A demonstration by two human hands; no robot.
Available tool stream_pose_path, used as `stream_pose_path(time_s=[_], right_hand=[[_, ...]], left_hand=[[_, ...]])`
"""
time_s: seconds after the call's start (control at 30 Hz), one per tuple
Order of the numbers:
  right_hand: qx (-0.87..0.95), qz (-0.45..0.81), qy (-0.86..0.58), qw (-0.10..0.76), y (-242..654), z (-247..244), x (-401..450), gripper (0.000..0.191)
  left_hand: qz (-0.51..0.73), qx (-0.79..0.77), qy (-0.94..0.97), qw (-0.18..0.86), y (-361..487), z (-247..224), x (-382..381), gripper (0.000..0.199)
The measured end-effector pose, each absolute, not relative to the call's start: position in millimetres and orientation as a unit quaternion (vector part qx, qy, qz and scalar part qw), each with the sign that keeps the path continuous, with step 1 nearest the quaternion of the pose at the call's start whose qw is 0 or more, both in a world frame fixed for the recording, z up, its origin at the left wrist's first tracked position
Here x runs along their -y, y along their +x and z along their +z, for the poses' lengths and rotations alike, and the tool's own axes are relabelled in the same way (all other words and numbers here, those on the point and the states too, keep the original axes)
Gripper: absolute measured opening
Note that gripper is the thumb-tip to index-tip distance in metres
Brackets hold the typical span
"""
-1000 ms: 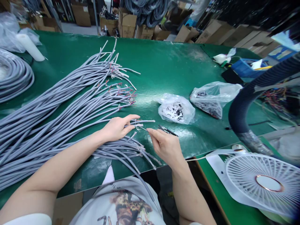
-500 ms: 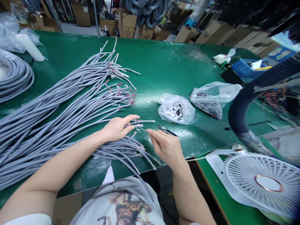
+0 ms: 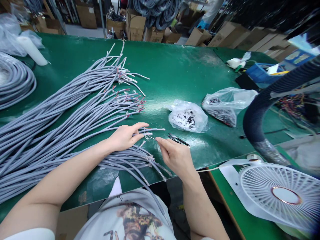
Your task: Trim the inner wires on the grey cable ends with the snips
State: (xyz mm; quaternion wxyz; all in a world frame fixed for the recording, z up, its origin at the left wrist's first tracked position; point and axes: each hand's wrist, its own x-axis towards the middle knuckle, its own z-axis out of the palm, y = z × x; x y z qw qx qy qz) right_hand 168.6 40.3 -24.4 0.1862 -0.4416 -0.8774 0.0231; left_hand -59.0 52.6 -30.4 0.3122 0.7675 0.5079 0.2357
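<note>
Several long grey cables (image 3: 67, 116) lie across the green table, their stripped ends pointing right with red, blue and pale wires showing. My left hand (image 3: 127, 136) is closed on a grey cable near its end, thumb and index finger around it. My right hand (image 3: 176, 156) pinches a thin pale strand (image 3: 152, 137) that leads to the cable end at my left fingertips. Beside my right knuckles lies a pair of black snips (image 3: 178, 140). Below my left hand a lower bundle of cables (image 3: 135, 158) reaches towards the table's front edge.
Two clear bags of small parts, one nearer (image 3: 188, 116) and one farther (image 3: 222, 105), rest right of centre. A black hose (image 3: 253, 116) arches at the right above a white fan (image 3: 285, 196). Coiled cable (image 3: 17, 81) and a white roll (image 3: 32, 50) lie at the left.
My right hand has shifted very slightly left, with the strand still pinched. My left hand stays in place on the cable.
</note>
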Motion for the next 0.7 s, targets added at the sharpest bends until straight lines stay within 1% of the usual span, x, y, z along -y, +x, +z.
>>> stream_pose_path(time_s=[0.7], right_hand=[[0.871,0.006,-0.459,0.174,165.4,-21.6,-39.8,0.027]], left_hand=[[0.233,-0.510,0.768,0.308,-59.5,-30.2,-52.6,0.042]])
